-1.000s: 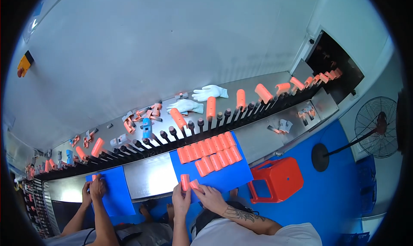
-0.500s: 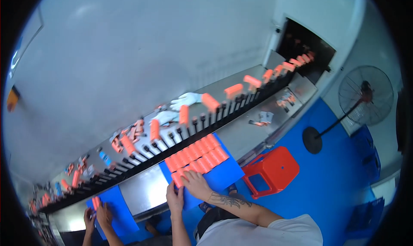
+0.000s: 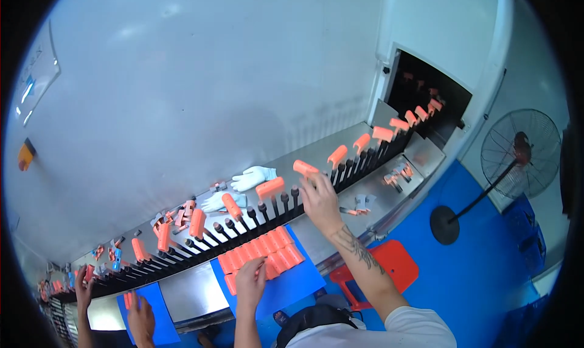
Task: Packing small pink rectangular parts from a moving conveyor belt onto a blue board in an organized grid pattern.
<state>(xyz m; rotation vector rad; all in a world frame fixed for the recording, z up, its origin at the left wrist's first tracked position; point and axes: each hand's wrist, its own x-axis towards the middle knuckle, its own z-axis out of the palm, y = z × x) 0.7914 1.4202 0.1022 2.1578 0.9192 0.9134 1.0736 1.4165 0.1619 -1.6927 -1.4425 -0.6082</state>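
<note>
My right hand [image 3: 320, 203] is raised at the row of black pegs [image 3: 286, 203]. Its fingertips are closed on an orange half-round plastic shell [image 3: 305, 167]. My left hand [image 3: 250, 282] is lower and nearer, over the orange shells [image 3: 258, 248] laid side by side in two rows on a blue sheet [image 3: 286, 291]. The left fingers are bent toward the thumb and hide part of the near row; what they hold, if anything, is hidden. More orange shells [image 3: 270, 188] sit on the pegs to either side.
White gloves [image 3: 252, 177] and small orange-and-grey parts [image 3: 182, 214] lie behind the pegs. The pegs curve right to a dark opening [image 3: 420, 83]. A red stool [image 3: 395, 266] and a standing fan [image 3: 520, 150] are at right. At left, a co-worker's hands [image 3: 141, 317] are over another blue sheet [image 3: 164, 302].
My right hand has left the rows on the blue sheet and moved up and right to a shell at the pegs. My left hand stays over the rows. The view has shifted.
</note>
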